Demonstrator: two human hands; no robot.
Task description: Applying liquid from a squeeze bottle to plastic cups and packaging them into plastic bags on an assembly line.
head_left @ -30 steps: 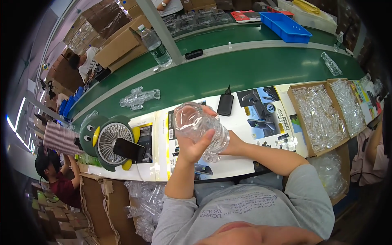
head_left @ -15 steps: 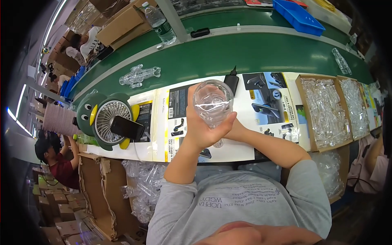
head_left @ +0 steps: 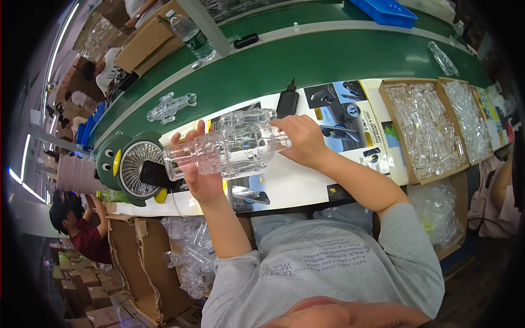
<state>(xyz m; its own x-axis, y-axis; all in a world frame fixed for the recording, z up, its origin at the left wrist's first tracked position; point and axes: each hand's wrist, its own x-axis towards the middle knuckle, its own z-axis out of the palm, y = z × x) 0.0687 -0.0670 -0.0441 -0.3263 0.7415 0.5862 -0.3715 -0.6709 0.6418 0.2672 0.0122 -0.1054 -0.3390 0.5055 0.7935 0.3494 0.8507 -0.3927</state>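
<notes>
Above the table I hold a clear, bottle-like vessel on its side, with tube-like parts along its body. My left hand grips its narrower end on the left, the fingers partly seen through it. At the right end, the fingers of my right hand close on a small clear projecting part of the vessel; its exact shape is hidden. A similar clear piece lies on the green surface beyond my left hand. A black pointed-nozzle bottle lies just beyond my right hand.
At right, cardboard trays hold several clear tubular parts. A penguin-shaped fan with a dark phone-like slab in front stands at left. Bags of clear parts sit below the table edge. A water bottle and blue tray stand farther back.
The vessel has turned from end-on toward me to lying sideways, and moved left. My hands have spread from clasping it together to holding opposite ends.
</notes>
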